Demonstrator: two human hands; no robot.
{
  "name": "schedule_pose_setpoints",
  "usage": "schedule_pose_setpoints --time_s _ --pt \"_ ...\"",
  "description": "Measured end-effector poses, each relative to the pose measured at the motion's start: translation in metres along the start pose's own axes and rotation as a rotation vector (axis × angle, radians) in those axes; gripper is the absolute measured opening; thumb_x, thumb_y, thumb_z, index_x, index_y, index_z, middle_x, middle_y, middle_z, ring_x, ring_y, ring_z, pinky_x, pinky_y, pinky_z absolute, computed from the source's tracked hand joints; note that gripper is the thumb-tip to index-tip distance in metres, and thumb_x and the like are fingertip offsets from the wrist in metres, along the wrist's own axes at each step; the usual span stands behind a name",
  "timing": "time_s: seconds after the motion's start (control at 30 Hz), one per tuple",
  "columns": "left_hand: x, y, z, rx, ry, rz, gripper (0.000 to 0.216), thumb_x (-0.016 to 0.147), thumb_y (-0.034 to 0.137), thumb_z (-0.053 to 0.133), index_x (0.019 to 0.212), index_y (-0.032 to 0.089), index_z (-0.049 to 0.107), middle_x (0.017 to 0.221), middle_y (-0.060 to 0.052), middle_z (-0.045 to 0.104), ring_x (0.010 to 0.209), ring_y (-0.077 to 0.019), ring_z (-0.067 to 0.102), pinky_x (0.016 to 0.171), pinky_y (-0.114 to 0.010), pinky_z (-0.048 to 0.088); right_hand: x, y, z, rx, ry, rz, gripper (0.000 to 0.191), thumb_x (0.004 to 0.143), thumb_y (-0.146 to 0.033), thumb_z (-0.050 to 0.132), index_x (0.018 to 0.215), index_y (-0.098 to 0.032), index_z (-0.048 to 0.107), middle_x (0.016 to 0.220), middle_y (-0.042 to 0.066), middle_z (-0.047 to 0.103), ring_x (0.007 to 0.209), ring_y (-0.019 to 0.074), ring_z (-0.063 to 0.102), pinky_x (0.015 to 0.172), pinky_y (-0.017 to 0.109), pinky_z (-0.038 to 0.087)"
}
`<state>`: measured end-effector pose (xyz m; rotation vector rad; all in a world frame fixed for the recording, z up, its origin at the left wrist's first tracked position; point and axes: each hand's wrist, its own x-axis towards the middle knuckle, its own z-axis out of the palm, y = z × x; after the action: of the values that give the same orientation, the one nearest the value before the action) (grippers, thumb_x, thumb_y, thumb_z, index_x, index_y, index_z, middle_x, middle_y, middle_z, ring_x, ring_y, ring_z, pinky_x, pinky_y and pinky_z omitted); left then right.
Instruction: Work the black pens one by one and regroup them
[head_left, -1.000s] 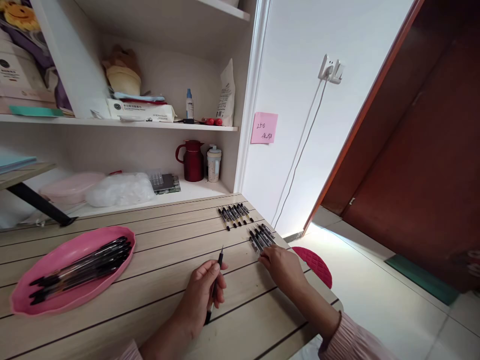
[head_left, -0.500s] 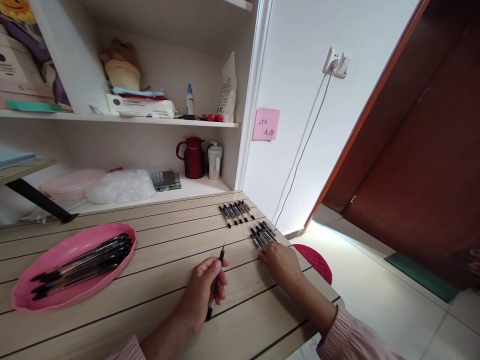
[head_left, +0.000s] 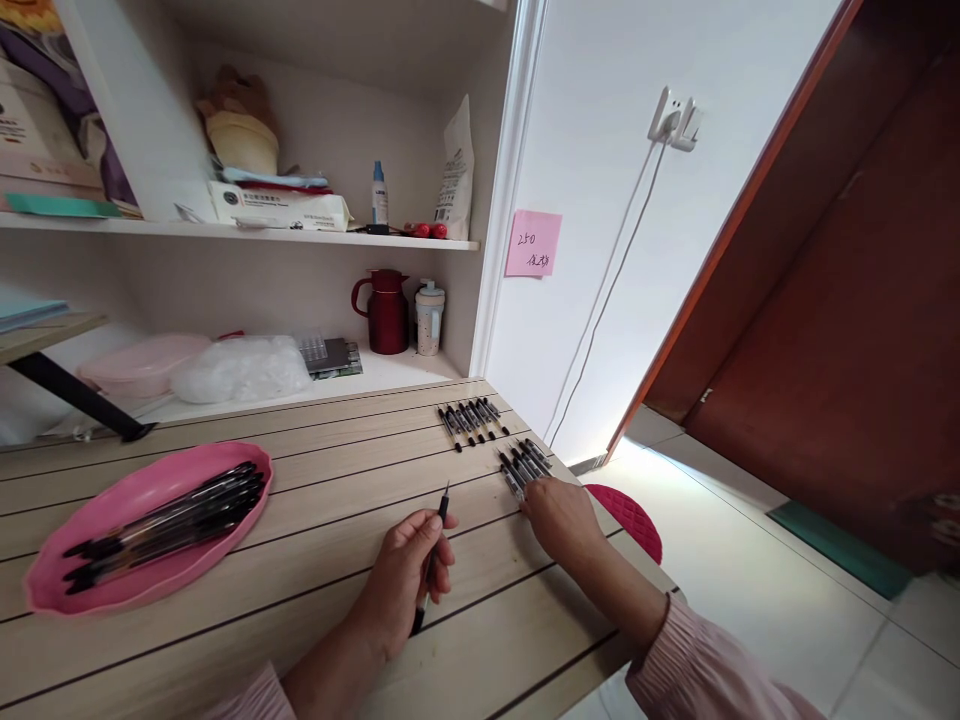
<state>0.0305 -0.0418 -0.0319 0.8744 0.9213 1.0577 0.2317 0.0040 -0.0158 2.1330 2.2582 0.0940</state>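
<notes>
My left hand (head_left: 409, 572) is closed round a black pen (head_left: 430, 580), whose thin tip points up and away. At the right of the table, my right hand (head_left: 564, 515) is curled down over the near end of a row of clear pen parts with dark ends (head_left: 523, 465). Its fingertips are tucked underneath, and what they grip is hidden. Just beyond lies a second row of short, dark pen pieces (head_left: 472, 422), side by side. On the left stands a pink oval tray (head_left: 56, 565) with several black pens (head_left: 180, 520) lying in it.
Under the shelves at the back stand a red jug (head_left: 388, 315), a pale cup (head_left: 429, 318) and a bulging plastic bag (head_left: 240, 370). A black shelf leg (head_left: 82, 398) rests at the table's left rear. A red round seat (head_left: 630, 520) shows beyond the right edge.
Both hands keep nearly the same place and hold. My right hand has shifted very slightly at the near row; the whole view has tilted a little.
</notes>
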Motion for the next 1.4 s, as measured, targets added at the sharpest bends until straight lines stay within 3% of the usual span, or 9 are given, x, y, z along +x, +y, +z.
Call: schedule_pose_setpoints --time_s 0.23,0.53,0.77,1.07,1.4 --pt "0.001 -0.001 -0.001 -0.005 0.001 -0.009 0.028 0.073 0.039 0.054 0.089 0.016 0.057 0.058 0.003 0.052 0.039 -0.0057 0.044 0.036 -0.017 0.028 -0.002 0.002 0.001 0.027 0.032 0.01 0.021 0.082 -0.029 0.047 0.076 -0.016 0.061 0.084 0.011 0.064 0.077 0.0239 0.062 0.062 0.03 0.04" --pt "0.001 0.001 0.0 -0.008 0.011 -0.022 0.028 0.072 0.039 0.056 0.086 0.016 0.058 0.057 0.003 0.053 0.039 -0.0062 0.044 0.036 -0.018 0.029 -0.022 0.036 0.009 0.148 0.094 0.164 0.025 0.084 -0.033 0.042 0.073 -0.018 0.059 0.076 0.006 0.063 0.069 0.0185 0.06 0.048 0.023 0.028" --pt "0.0 0.001 0.0 -0.003 0.021 -0.016 0.03 0.073 0.04 0.056 0.091 0.016 0.057 0.058 0.004 0.052 0.04 -0.0065 0.045 0.036 -0.018 0.028 -0.025 0.027 0.019 0.161 0.143 0.153 0.029 0.083 -0.04 0.04 0.075 -0.018 0.057 0.078 0.006 0.062 0.07 0.0192 0.059 0.051 0.025 0.029" --pt "-0.001 0.003 0.002 -0.003 0.023 -0.017 0.031 0.071 0.041 0.057 0.09 0.017 0.058 0.057 0.004 0.053 0.04 -0.007 0.045 0.037 -0.019 0.029 -0.022 0.023 0.022 0.14 0.154 0.147 0.028 0.085 -0.036 0.038 0.077 -0.016 0.055 0.08 0.008 0.063 0.074 0.0194 0.059 0.056 0.027 0.032" --pt "-0.001 0.002 0.002 0.001 0.019 0.001 0.032 0.072 0.041 0.056 0.093 0.016 0.057 0.058 0.003 0.053 0.041 -0.0065 0.045 0.036 -0.019 0.029 -0.024 0.025 0.021 0.14 0.173 0.154 0.03 0.082 -0.042 0.04 0.074 -0.018 0.056 0.075 0.005 0.062 0.069 0.0187 0.058 0.05 0.025 0.026"
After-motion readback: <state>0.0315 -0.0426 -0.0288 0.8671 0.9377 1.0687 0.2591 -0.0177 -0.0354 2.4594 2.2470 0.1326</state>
